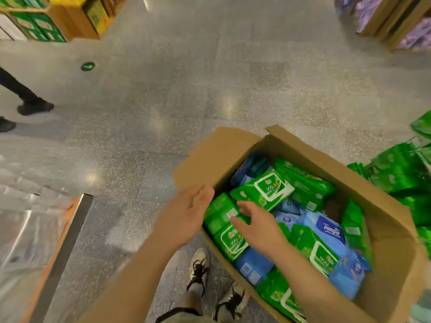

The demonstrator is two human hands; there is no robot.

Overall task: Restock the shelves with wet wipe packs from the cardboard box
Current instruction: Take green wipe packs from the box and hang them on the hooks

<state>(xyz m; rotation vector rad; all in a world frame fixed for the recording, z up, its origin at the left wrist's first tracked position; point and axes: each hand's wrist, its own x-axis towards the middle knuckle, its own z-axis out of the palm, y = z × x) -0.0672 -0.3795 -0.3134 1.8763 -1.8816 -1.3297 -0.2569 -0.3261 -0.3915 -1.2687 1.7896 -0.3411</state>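
Reaching into the cardboard box (382,206), both hands hover over a green pack of wipes (221,212) at its near-left corner. Neither grips anything, fingers loose and spread. The pack's long axis runs roughly along the box wall, with the left hand (186,215) at its outer side and the right hand (258,223) just over it, nearer. More green packs on the shelf (401,173) at right.

A: The scene is evenly and brightly lit from overhead; soft glare patches are reflected on the polished floor (158,122).

B: Motion blur is seen throughout. Edges are bent by wide-angle distortion, and the shelves (42,22) are smeared.
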